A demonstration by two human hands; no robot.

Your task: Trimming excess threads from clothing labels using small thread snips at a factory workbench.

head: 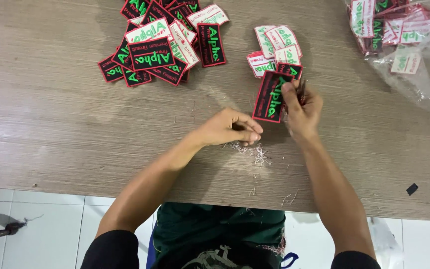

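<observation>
My right hand (pixel 302 112) pinches the upper right corner of a black embroidered patch (pixel 270 97) with a red border and green lettering, and a small dark cutting tool (pixel 302 92) sticks up between its fingers. My left hand (pixel 232 128) rests on the wooden table (pixel 51 114) just left of the patch, fingers curled with the tips together, holding nothing that I can see. Loose thread trimmings (pixel 255 152) lie under and in front of it.
A heap of similar patches (pixel 162 42), some face down and white, lies at the back left. A smaller stack of patches (pixel 274 47) sits just beyond my right hand. A clear plastic bag of patches (pixel 399 35) occupies the far right corner. The table's near edge runs above a tiled floor (pixel 36 224).
</observation>
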